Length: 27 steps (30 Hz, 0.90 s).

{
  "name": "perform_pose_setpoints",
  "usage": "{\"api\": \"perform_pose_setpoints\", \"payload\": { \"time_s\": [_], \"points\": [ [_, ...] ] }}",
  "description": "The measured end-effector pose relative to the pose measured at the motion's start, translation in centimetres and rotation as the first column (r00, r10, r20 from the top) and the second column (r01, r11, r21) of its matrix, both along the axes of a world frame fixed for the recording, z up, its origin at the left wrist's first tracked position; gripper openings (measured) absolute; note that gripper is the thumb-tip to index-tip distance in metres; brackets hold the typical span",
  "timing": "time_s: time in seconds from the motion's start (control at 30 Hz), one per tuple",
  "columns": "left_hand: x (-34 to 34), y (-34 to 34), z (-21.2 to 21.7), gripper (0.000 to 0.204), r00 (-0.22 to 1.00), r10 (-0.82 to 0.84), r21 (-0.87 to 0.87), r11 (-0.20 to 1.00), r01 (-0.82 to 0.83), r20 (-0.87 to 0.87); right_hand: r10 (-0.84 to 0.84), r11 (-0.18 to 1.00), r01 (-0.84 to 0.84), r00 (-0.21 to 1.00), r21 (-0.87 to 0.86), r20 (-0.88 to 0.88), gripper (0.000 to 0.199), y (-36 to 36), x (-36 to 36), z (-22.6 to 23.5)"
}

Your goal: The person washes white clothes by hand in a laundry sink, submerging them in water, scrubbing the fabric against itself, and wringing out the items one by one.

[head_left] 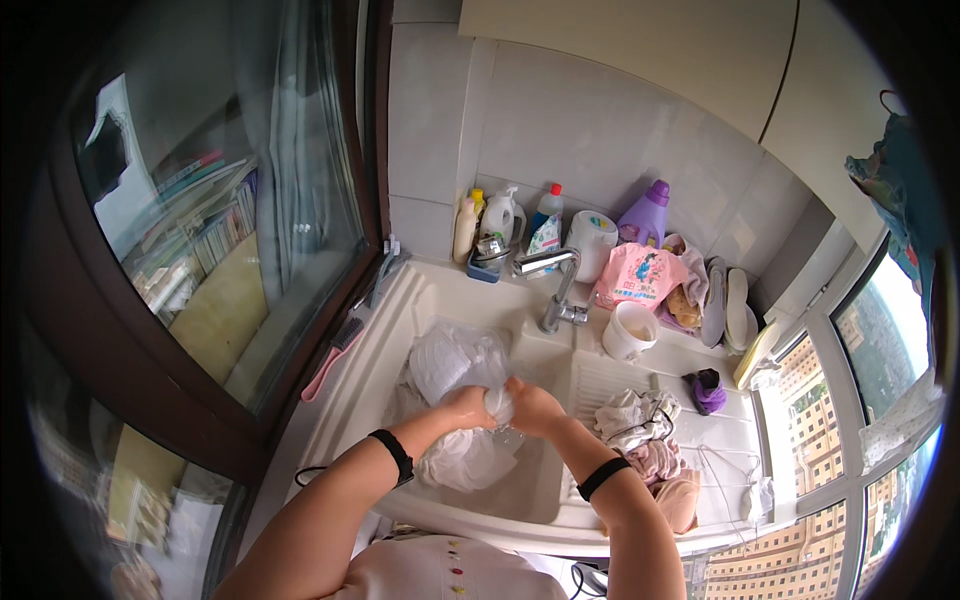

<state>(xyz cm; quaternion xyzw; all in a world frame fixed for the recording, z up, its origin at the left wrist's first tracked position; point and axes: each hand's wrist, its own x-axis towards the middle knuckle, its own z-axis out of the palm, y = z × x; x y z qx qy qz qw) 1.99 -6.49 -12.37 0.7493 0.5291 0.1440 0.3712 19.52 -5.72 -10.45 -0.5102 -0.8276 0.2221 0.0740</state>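
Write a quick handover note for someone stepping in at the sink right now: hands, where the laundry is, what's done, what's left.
Left hand and right hand: both closed on one bunched part of the white garment, held over the sink basin.
The rest of the garment lies wet in the basin, under the faucet.
Looks done: a pile of washed clothes sits on the ribbed drainboard to the right.
Left: this garment is still in the basin, not yet on the pile. Detergent bottles and a white cup stand behind the basin.
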Motion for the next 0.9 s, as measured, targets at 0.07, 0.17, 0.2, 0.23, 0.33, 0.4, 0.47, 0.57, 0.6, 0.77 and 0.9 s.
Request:
{"api": "perform_pose_setpoints", "payload": {
  "time_s": [0.07, 0.17, 0.2, 0.23, 0.33, 0.4, 0.47, 0.57, 0.6, 0.77, 0.9],
  "points": [
    [0.4, -0.4, -0.1, 0.048, 0.993, 0.052, 0.056, 0.997, -0.046, -0.109, -0.048, 0.997, 0.048, 0.999, -0.068, -0.005, 0.048, -0.8, -0.4, 0.0],
    [1.1, -0.9, -0.9, 0.039, 0.978, 0.063, 0.223, 0.975, -0.017, -0.199, -0.170, 0.977, 0.161, 0.984, -0.137, -0.060, 0.055, -1.9, -0.7, -1.3],
    [1.1, -1.1, -0.8, 0.036, 0.971, 0.028, 0.275, 0.961, 0.039, -0.236, -0.230, 0.965, 0.211, 0.966, -0.153, -0.118, 0.059, -2.3, -0.8, -2.2],
    [1.1, -1.2, -0.8, 0.033, 0.962, -0.004, 0.324, 0.941, 0.097, -0.274, -0.270, 0.958, 0.248, 0.947, -0.143, -0.171, 0.063, -2.9, -0.7, -2.9],
    [0.8, -0.7, -2.0, 0.034, 0.948, -0.025, 0.433, 0.885, 0.168, -0.316, -0.470, 0.824, 0.274, 0.820, -0.496, -0.326, 0.066, -3.3, -1.3, -3.2],
    [0.3, -0.5, -2.4, 0.032, 0.938, -0.028, 0.469, 0.861, 0.198, -0.345, -0.562, 0.741, 0.253, 0.741, -0.622, -0.368, 0.062, -3.8, -2.0, -2.3],
    [-0.1, -0.1, -2.7, 0.031, 0.927, -0.025, 0.507, 0.831, 0.227, -0.375, -0.649, 0.650, 0.208, 0.653, -0.731, -0.391, 0.057, -4.0, -2.6, -1.6],
    [-0.2, 0.4, -3.1, 0.031, 0.933, -0.024, 0.575, 0.782, 0.241, -0.358, -0.714, 0.593, 0.193, 0.576, -0.782, -0.399, 0.058, -3.8, -2.8, -1.6],
    [-0.2, 0.2, -2.5, 0.027, 0.933, -0.025, 0.578, 0.779, 0.243, -0.360, -0.731, 0.579, 0.182, 0.548, -0.794, -0.407, 0.060, -3.5, -2.9, -2.2],
    [0.2, 0.9, -2.4, 0.031, 0.943, 0.016, 0.569, 0.801, 0.187, -0.332, -0.747, 0.579, 0.142, 0.487, -0.803, -0.453, 0.064, -2.8, -2.9, -3.1],
    [0.6, 2.3, -1.5, 0.029, 0.971, 0.239, 0.379, 0.898, -0.225, 0.008, -0.608, 0.780, 0.472, 0.420, -0.410, -0.674, 0.074, -0.3, -3.0, -6.2]
  ]
}}
